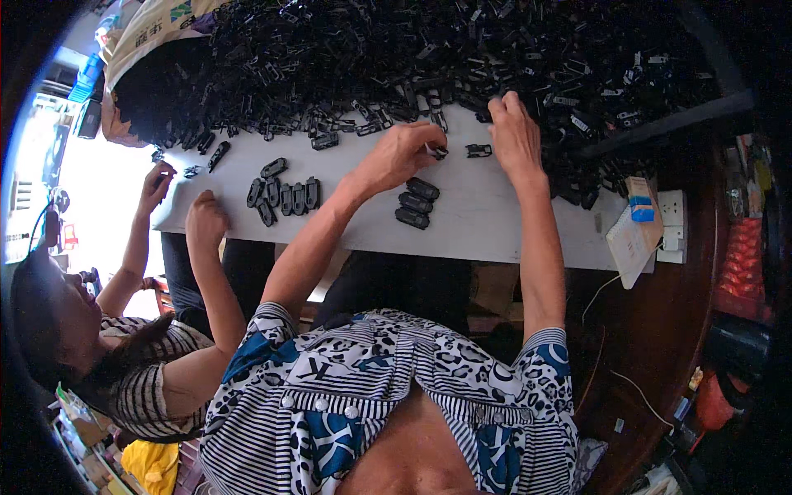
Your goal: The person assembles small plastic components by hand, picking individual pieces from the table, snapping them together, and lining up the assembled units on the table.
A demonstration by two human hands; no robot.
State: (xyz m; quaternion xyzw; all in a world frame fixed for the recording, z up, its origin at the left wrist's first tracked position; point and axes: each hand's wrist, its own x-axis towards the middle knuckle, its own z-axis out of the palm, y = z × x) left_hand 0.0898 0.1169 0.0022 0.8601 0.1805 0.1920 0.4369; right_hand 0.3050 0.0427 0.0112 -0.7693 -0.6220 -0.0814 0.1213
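Note:
My left hand (394, 158) is closed in a pinch on a small black plastic part (440, 153), held just above the white tabletop (487, 206). At the near edge of a big heap of black plastic parts (396, 58), my right hand (516, 136) reaches in with fingers drawn together. What those fingertips hold, if anything, is hidden. Between my hands lies one loose black frame-like part (478, 151). Three oblong black pieces (417, 203) sit in a short stack-like row below my left hand.
A co-worker's hands (206, 219) work at the table's left end, near several oblong black pieces (299, 196). At the right edge are a notepad (634, 247), a small blue-and-white box (640, 200) and a power strip (672, 223). A sack (132, 49) borders the heap.

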